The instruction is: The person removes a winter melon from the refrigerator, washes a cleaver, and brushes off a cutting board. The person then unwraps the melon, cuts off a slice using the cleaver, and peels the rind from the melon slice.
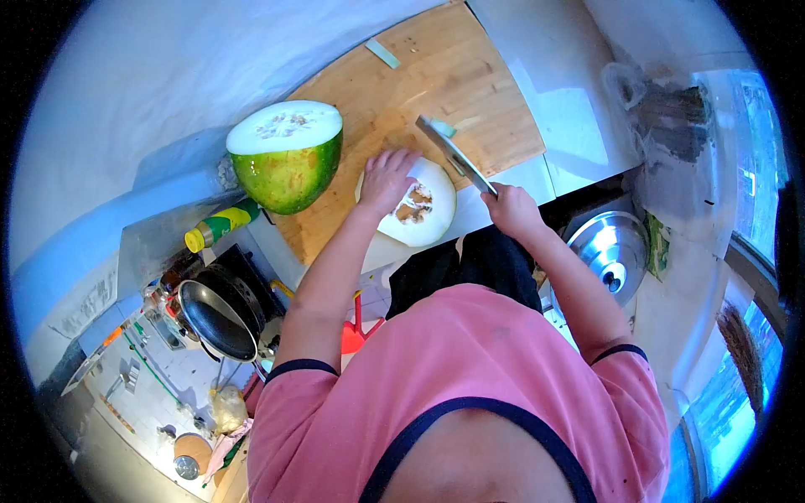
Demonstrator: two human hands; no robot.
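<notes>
My left hand (387, 179) lies on a thick round winter melon slice (429, 220), its fingers bent over the upper left rim and holding it. White flesh surrounds a brown, seedy hollow in the middle of the slice. My right hand (514, 211) is closed around the handle of a kitchen knife (453, 152). The blade points up and left, just off the slice's upper right side. Some pale green peel (443, 127) lies partly behind the blade. Both slice and peel are on the wooden cutting board (436, 63); the slice reaches over its near edge.
Half a winter melon (289, 166) stands cut face up on the board's left. A peel strip (382, 54) lies near the far edge. Left are a yellow-capped green bottle (221, 225) and a pan (220, 318). A shiny metal lid (610, 251) is on the right.
</notes>
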